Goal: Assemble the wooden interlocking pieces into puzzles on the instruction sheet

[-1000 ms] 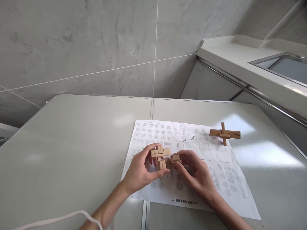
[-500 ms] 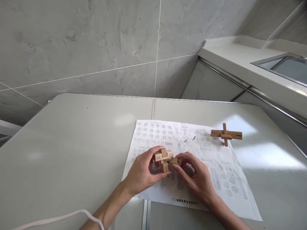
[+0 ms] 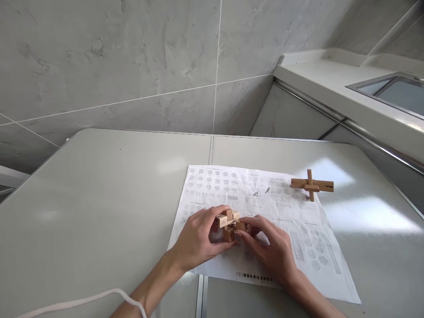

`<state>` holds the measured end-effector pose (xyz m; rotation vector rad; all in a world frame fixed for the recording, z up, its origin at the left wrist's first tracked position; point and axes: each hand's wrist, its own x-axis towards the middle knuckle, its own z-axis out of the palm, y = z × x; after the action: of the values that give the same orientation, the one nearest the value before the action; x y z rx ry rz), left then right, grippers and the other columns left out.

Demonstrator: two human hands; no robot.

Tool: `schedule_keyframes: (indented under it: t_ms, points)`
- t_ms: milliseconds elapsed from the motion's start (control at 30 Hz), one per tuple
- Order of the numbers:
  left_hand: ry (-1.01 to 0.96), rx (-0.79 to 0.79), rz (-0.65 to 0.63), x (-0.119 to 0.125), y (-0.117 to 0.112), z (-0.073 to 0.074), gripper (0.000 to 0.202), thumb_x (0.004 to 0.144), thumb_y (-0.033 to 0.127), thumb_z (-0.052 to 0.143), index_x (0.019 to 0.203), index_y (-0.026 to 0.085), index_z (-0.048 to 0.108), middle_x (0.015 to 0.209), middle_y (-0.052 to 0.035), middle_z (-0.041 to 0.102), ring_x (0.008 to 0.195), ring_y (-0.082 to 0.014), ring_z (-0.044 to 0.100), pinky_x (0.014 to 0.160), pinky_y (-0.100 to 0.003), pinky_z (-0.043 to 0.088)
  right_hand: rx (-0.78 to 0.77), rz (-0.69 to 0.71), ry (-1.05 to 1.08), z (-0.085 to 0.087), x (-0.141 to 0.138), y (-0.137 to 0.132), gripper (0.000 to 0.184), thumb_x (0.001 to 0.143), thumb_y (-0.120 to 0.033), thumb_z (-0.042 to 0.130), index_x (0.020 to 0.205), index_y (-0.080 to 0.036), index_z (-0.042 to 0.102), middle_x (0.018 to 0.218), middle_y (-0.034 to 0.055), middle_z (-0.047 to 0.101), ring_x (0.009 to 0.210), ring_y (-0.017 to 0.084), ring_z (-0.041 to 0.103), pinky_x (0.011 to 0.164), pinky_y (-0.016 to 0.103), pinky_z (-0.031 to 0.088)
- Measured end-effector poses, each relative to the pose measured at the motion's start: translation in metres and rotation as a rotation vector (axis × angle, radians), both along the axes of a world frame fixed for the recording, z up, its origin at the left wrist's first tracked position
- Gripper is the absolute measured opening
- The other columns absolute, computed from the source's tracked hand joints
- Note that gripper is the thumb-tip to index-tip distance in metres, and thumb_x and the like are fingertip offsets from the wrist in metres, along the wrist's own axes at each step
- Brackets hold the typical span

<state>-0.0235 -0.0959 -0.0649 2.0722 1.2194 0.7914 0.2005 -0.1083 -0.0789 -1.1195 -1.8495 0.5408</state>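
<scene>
Between my two hands is a wooden interlocking puzzle [image 3: 228,218], made of several notched light-brown bars with dark marks on some ends. My left hand [image 3: 199,236] grips it from the left, fingers over the top and thumb along the lower front. From the right, my right hand [image 3: 270,242] pinches a darker bar [image 3: 241,226] of the puzzle between thumb and fingers. Parts of the inner joints are hidden by the fingers. Under both hands lies a creased paper sheet [image 3: 265,207] printed with small puzzle diagrams.
At the sheet's upper right corner rests a second wooden piece, a cross of joined bars [image 3: 311,185]. The pale folding table [image 3: 99,198] has a seam down its middle. A white cord [image 3: 82,301] crosses my left forearm. A counter [image 3: 318,73] stands at the right.
The puzzle has turned slightly in my hands and shifted a little to the right. My fingers have adjusted around it. The wooden cross stays in place on the sheet.
</scene>
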Motion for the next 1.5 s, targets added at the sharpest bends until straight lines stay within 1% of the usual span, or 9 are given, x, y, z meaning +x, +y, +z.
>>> schedule_keyframes:
  t_ms: [200,467,633,733,833,1000,1167,1300,1500]
  points:
    - [-0.005,0.022,0.003,0.000,0.000,-0.001,0.067,0.087,0.040,0.091,0.141,0.033,0.051,0.115,0.0017,0.077,0.091,-0.0190,0.074,0.081,-0.033,0.058,0.022,0.015,-0.005,-0.001,-0.001,-0.001,0.013,0.106,-0.021,0.067,0.119,-0.024,0.069,0.077,-0.0014,0.069,0.058,0.013,0.065,0.053,0.021,0.054]
    - [0.029,0.104,-0.035,0.002,0.001,0.001,0.062,0.090,0.040,0.088,0.139,0.030,0.052,0.104,0.0014,0.071,0.084,-0.0170,0.068,0.077,-0.031,0.057,0.047,0.091,0.009,0.003,-0.001,-0.001,0.014,0.105,-0.018,0.067,0.118,-0.023,0.068,0.078,0.0003,0.071,0.056,0.014,0.065,0.051,0.023,0.053]
    - [0.032,0.140,-0.054,0.004,0.002,0.000,0.055,0.091,0.036,0.085,0.138,0.029,0.057,0.112,-0.0026,0.064,0.082,-0.0152,0.068,0.070,-0.028,0.057,0.053,0.124,-0.012,0.006,-0.002,-0.002,0.014,0.105,-0.019,0.067,0.117,-0.026,0.068,0.076,-0.0005,0.071,0.054,0.015,0.065,0.050,0.025,0.052]
    - [0.014,0.130,-0.076,0.004,0.002,0.000,0.056,0.091,0.033,0.085,0.138,0.029,0.055,0.117,-0.0030,0.066,0.085,-0.0152,0.070,0.072,-0.028,0.057,0.060,0.141,-0.015,0.008,-0.001,-0.001,0.013,0.106,-0.020,0.066,0.117,-0.026,0.065,0.076,-0.0006,0.071,0.054,0.014,0.064,0.050,0.025,0.052]
    - [-0.033,0.083,-0.098,0.003,0.003,0.002,0.053,0.093,0.037,0.085,0.136,0.029,0.055,0.112,-0.0009,0.070,0.085,-0.0154,0.069,0.076,-0.029,0.057,0.045,0.148,-0.009,0.008,0.000,-0.001,0.010,0.108,-0.024,0.064,0.117,-0.026,0.063,0.075,-0.0010,0.070,0.055,0.015,0.065,0.051,0.024,0.052]
    - [-0.151,-0.070,-0.067,-0.001,0.004,0.003,0.069,0.084,0.041,0.094,0.141,0.032,0.056,0.114,-0.0012,0.070,0.092,-0.0180,0.068,0.080,-0.030,0.057,-0.119,0.114,0.098,0.005,0.001,-0.003,0.018,0.113,-0.024,0.052,0.129,-0.027,0.058,0.075,-0.0028,0.068,0.054,0.013,0.064,0.052,0.023,0.051]
    - [-0.293,-0.186,-0.075,-0.005,0.006,0.006,0.072,0.077,0.048,0.097,0.138,0.032,0.061,0.118,-0.0030,0.070,0.101,-0.0216,0.068,0.092,-0.036,0.057,-0.286,0.143,0.088,0.004,0.000,-0.001,0.021,0.112,-0.029,0.054,0.131,-0.025,0.061,0.080,-0.0011,0.070,0.059,0.014,0.063,0.052,0.023,0.049]
    - [-0.311,-0.234,-0.113,-0.005,0.007,0.008,0.071,0.076,0.049,0.098,0.135,0.031,0.063,0.117,-0.0042,0.070,0.102,-0.0228,0.068,0.092,-0.037,0.057,-0.361,0.200,0.078,0.006,0.002,0.002,0.019,0.113,-0.037,0.051,0.112,-0.023,0.064,0.080,0.0012,0.070,0.064,0.016,0.062,0.058,0.027,0.049]
    - [-0.285,-0.262,-0.191,-0.004,0.007,0.007,0.073,0.078,0.038,0.098,0.140,0.035,0.062,0.124,-0.0061,0.067,0.108,-0.0243,0.068,0.095,-0.038,0.056,-0.501,0.311,0.159,0.009,0.007,0.002,0.036,0.115,-0.045,0.044,0.092,-0.022,0.059,0.070,-0.0007,0.063,0.060,0.015,0.056,0.058,0.028,0.043]
